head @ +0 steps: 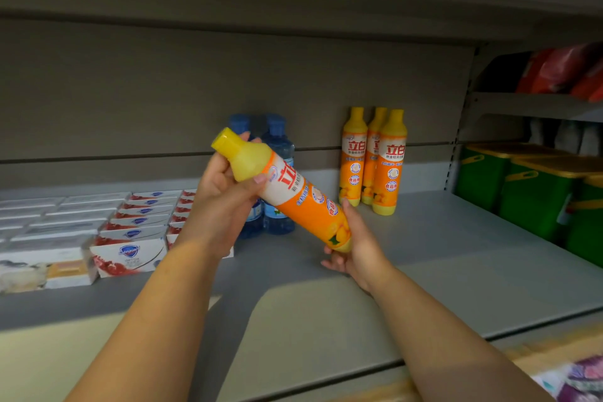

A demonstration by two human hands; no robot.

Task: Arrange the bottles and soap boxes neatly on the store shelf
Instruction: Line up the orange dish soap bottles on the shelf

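Above shelf (pixel 430 258) gap; tilted bottle (pixel 295 197)

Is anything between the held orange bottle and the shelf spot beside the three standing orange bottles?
Nothing visible. The shelf right of the standing orange bottles is bare, so the held orange bottle has an open path there.
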